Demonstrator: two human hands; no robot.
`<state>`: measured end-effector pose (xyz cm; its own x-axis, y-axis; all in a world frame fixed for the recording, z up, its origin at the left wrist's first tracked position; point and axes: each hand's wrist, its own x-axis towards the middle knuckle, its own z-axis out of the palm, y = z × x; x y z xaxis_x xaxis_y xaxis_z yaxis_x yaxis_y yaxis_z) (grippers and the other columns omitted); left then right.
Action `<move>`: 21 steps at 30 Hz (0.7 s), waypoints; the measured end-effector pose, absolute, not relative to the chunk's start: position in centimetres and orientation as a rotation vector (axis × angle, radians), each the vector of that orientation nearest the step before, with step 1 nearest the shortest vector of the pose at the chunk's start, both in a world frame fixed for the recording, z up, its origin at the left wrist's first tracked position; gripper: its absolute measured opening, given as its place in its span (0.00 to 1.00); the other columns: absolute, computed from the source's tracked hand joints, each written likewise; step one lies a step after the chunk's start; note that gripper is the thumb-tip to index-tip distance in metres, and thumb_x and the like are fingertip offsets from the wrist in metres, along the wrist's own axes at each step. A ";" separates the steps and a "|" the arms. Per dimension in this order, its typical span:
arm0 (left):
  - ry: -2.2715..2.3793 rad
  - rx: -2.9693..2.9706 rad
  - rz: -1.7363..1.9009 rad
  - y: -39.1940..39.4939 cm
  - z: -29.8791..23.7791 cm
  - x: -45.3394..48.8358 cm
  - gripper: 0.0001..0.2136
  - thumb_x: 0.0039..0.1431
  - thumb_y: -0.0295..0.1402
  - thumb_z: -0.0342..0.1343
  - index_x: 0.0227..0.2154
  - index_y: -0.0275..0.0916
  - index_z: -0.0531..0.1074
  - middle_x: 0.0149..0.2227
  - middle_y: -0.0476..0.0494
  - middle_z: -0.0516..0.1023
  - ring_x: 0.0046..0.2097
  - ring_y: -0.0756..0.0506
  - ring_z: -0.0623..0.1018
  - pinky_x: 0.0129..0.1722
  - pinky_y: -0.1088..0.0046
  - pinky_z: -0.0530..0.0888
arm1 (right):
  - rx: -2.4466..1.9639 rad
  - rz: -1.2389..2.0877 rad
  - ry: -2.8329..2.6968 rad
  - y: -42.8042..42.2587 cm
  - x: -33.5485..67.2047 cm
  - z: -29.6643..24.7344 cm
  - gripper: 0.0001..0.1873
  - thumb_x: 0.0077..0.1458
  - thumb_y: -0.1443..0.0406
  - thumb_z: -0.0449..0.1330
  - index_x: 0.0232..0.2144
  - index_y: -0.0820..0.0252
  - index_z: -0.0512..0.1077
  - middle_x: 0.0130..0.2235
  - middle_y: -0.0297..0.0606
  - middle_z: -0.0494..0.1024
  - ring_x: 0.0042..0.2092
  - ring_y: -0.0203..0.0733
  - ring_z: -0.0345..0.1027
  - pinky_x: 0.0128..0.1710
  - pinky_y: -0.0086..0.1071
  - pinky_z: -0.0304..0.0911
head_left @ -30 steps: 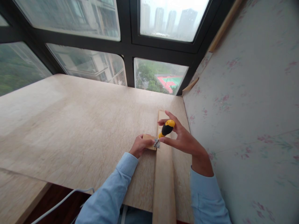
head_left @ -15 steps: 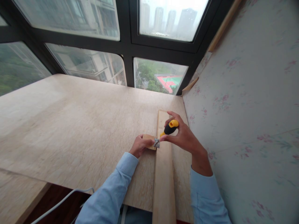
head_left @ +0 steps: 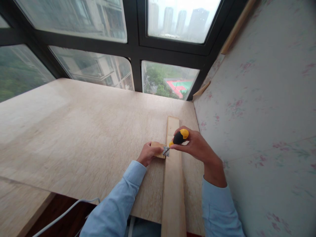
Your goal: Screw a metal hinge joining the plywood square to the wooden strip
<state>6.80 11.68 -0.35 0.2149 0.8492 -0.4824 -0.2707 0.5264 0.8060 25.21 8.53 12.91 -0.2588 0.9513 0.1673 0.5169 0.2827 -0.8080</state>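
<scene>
My right hand [head_left: 191,143] is closed around a screwdriver [head_left: 181,136] with a yellow and black handle. Its shaft slants down to the left onto a small metal hinge [head_left: 166,151]. The hinge spans a small wooden block [head_left: 157,149] and a long wooden board [head_left: 174,187] that butt against each other. With thumb on top, my left hand [head_left: 148,154] grips the small block, the thumb tip close to the hinge. Any screw under the screwdriver tip is too small to make out.
The board lies on a beige marble-patterned surface [head_left: 86,138], its near end passing the front edge. A floral-papered wall [head_left: 266,115] rises close to my right arm. Dark window frames [head_left: 137,49] stand at the back. A white cable [head_left: 66,212] hangs at the lower left.
My right hand's fingers have curled in around the screwdriver handle, where the index finger was raised before. The handle has turned and tilted slightly. My left hand and the wood stay in place.
</scene>
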 end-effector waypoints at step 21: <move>1.022 0.659 0.866 11.6 -0.4 6.8 0.20 0.29 0.27 0.71 0.31 0.32 0.73 0.27 0.45 0.78 0.27 0.47 0.76 0.28 0.72 0.72 | -1.069 1.189 -2.001 8.1 26.4 13.1 0.24 0.54 0.65 0.65 0.52 0.54 0.64 0.48 0.41 0.79 0.50 0.45 0.74 0.52 0.43 0.69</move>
